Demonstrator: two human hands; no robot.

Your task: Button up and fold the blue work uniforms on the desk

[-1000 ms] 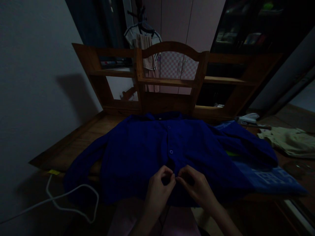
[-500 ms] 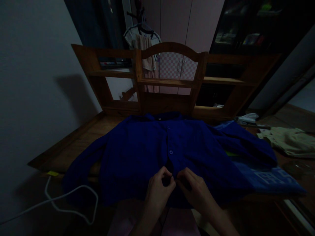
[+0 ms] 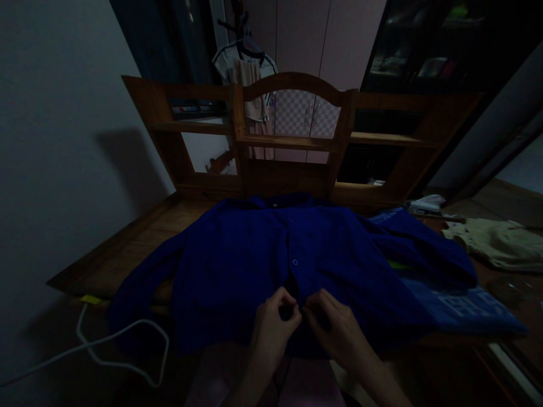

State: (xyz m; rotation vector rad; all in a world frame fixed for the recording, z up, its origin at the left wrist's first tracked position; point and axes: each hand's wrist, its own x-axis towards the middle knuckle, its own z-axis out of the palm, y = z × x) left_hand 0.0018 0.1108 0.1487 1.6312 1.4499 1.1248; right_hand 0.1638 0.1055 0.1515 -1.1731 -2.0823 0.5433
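A dark blue button-up shirt (image 3: 237,249) lies spread front side up, its collar at the far side and its sleeves out to both sides. Two pale-ringed buttons show on the front strip above my hands, the nearer button (image 3: 295,262) being the clearer one. My left hand (image 3: 275,319) pinches the left front edge, thumb against forefinger. Close beside it, my right hand (image 3: 333,316) pinches the other edge of the opening. The fingertips nearly meet, and whatever small part lies between them is hidden. A dark gap in the shirt front shows just above the fingers.
The shirt lies on a wooden desk (image 3: 156,223) with a wooden shelf rack (image 3: 292,146) along its back. A white cable (image 3: 127,364) loops at the front left. To the right are a blue printed packet (image 3: 462,308) and a pale folded cloth (image 3: 500,243).
Both hands stay at the same place on the shirt front. The left fingertips have shifted very slightly left, away from the right ones. The shirt has barely moved.
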